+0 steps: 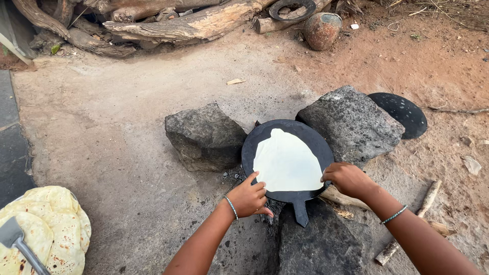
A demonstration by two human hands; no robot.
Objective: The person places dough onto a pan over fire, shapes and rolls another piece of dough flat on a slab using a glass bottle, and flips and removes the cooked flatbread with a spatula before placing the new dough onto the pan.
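A pale raw flatbread [287, 162] lies on a round black griddle [310, 137] that rests across three dark rocks. My left hand [248, 196] touches the flatbread's near left edge with its fingertips. My right hand [347, 179] pinches the dough's near right edge at the griddle's rim. Both wrists wear thin beaded bracelets. The griddle's short handle [301, 213] points toward me between my hands.
Rocks [206, 136] [351, 122] [321, 244] hold the griddle. A stack of cooked flatbreads [51, 229] with a metal spatula [18, 242] lies bottom left. A second black round plate [402, 114] sits on red earth at right. Firewood logs [178, 23] and a clay pot [322, 29] lie behind.
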